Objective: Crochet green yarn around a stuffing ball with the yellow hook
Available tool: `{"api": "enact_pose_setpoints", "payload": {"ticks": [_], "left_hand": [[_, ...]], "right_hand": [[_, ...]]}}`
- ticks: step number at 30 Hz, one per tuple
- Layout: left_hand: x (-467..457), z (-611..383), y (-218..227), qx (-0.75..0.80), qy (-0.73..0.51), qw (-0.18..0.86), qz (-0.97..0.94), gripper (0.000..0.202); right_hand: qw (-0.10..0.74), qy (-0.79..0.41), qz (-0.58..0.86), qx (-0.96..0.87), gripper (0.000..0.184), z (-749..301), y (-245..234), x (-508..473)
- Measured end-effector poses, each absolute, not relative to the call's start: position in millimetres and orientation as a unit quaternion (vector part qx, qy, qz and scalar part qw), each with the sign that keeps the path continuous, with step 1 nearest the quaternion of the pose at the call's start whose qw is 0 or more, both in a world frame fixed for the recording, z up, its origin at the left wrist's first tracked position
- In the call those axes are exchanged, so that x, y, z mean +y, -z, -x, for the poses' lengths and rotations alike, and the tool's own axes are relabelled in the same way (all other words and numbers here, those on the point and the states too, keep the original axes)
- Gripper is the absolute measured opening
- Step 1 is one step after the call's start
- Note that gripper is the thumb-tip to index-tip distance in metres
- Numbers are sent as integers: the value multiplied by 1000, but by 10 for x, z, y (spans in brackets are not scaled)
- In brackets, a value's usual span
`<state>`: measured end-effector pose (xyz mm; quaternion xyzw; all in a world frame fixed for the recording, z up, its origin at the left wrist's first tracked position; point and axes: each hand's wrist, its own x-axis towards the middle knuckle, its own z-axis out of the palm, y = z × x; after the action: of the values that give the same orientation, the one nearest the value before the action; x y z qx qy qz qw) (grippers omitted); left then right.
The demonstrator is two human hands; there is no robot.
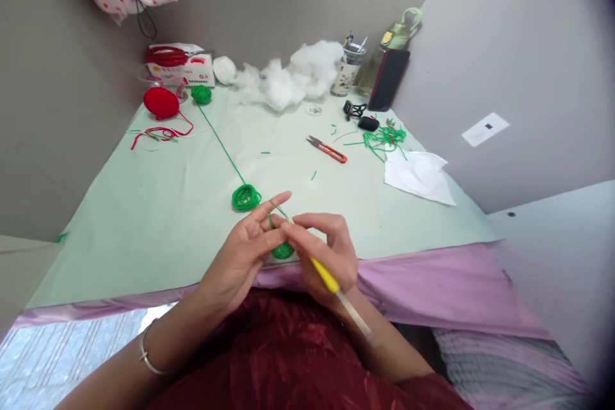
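Observation:
My left hand [240, 250] pinches a small green crochet piece [282, 250], and green yarn runs over its raised index finger. In my right hand [329, 253] is a crochet hook [327, 274] with a yellow handle and a pale end. The hook's tip meets the work between both hands, where fingers partly hide it. Just beyond my left hand lies a loose coil of green yarn [246, 197]. From it a strand leads back to a small green yarn ball [201, 95].
Orange thread snips [327, 149] lie mid-table. At the back are white stuffing [293, 77], a red yarn ball [161, 103], a box [199, 70], a pen cup [346, 70], a bottle [372, 70] and a phone [389, 80]. Green yarn scraps [384, 138] and white paper [418, 176] sit right.

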<state>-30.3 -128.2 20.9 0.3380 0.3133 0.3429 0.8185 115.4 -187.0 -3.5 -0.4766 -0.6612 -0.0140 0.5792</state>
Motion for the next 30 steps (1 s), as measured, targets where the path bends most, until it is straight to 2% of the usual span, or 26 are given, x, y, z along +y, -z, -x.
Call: {"api": "enact_pose_setpoints", "payload": {"ticks": [3, 6, 9, 11, 13, 17, 19, 21, 24, 27, 30], "left_hand": [[-1221, 350, -222, 310, -328, 831, -325, 54], [-1215, 338, -218, 326, -369, 788, -369, 54], [-1272, 281, -200, 331, -416, 747, -400, 60], [-1295, 265, -193, 322, -405, 768, -379, 61], [-1281, 282, -197, 311, -361, 809, -343, 56], [-1211, 348, -236, 309, -346, 816, -345, 47], [-1209, 352, -253, 314, -361, 795, -373, 48], [-1229, 333, -253, 316, -365, 783, -391, 52], [-1259, 294, -228, 326, -376, 771, -397, 53], [-1255, 277, -203, 334, -402, 762, -382, 49], [-1223, 294, -208, 323, -374, 800, -341, 51]], "right_hand": [[640, -119, 471, -595, 25, -1225, -21, -1836], [691, -207, 449, -527, 19, -1247, -72, -1798], [649, -150, 475, -574, 20, -1199, -50, -1803], [593, -52, 487, -639, 24, -1174, -14, -1819], [587, -19, 478, -653, 27, -1183, 5, -1822], [699, -180, 448, -527, 18, -1253, -42, -1766], [711, -241, 429, -502, 18, -1260, -85, -1734], [685, -258, 429, -530, 16, -1237, -117, -1719], [645, -226, 447, -577, 18, -1185, -124, -1738], [593, -97, 470, -646, 26, -1166, -87, -1783], [549, 4, 468, -692, 30, -1198, -64, -1806]]}}
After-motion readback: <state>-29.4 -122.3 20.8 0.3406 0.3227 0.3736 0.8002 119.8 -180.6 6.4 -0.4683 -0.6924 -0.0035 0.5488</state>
